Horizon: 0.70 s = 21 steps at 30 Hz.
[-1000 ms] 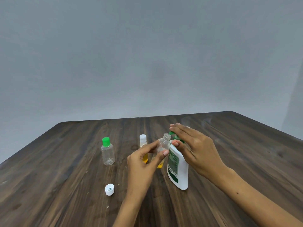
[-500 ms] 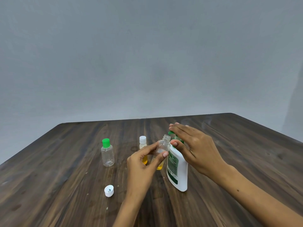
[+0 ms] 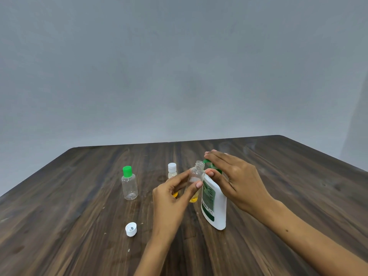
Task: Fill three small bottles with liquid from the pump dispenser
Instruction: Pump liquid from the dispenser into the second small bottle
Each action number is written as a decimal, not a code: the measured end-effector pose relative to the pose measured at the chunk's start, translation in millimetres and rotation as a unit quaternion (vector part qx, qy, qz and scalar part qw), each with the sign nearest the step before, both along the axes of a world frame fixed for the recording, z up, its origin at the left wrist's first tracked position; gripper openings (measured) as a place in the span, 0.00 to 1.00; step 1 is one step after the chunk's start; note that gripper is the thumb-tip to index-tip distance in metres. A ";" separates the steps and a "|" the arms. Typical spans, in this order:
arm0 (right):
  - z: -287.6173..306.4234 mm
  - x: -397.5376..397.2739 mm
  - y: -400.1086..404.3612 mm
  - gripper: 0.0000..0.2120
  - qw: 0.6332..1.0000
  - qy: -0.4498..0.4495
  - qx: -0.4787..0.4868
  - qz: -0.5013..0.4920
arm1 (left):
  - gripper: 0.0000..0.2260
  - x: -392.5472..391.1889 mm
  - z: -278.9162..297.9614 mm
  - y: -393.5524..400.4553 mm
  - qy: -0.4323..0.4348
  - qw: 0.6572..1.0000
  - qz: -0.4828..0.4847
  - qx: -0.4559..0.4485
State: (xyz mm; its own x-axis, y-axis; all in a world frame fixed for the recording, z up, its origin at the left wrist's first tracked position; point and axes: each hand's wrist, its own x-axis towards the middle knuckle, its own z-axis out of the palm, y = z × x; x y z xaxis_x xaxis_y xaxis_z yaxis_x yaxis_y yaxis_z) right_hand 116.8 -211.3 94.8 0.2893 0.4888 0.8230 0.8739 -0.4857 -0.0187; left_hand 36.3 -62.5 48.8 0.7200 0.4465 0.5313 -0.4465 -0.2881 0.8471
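My left hand (image 3: 171, 198) pinches an uncapped clear small bottle (image 3: 196, 176) with a little yellow liquid at its bottom, its mouth held just under the green spout. The white pump dispenser (image 3: 216, 204) with a green label stands upright on the table. My right hand (image 3: 237, 180) lies over its green pump head (image 3: 208, 163), fingers straight on top and thumb against the neck. Behind my left hand stands a white-capped small bottle (image 3: 172, 170) holding yellow liquid. Farther left stands a clear, green-capped small bottle (image 3: 129, 183).
A loose white cap (image 3: 131, 229) lies open side up on the dark wooden table (image 3: 59, 216), near and left of my left wrist. The table's far edge meets a plain grey wall.
Both hands, the held bottle and the dispenser stay almost where they were. The view has only shifted slightly.
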 end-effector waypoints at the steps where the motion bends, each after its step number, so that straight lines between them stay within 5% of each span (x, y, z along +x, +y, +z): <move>1: -0.1 -0.1 -0.5 0.32 1.000 -0.001 -0.001 0.000 | 0.20 -0.4 -0.3 -0.2 0.002 1.000 0.002 0.003; 21: 2.6 2.9 -1.2 0.33 0.999 0.050 0.002 0.016 | 0.16 1.4 -1.0 0.8 0.011 0.999 0.021 0.030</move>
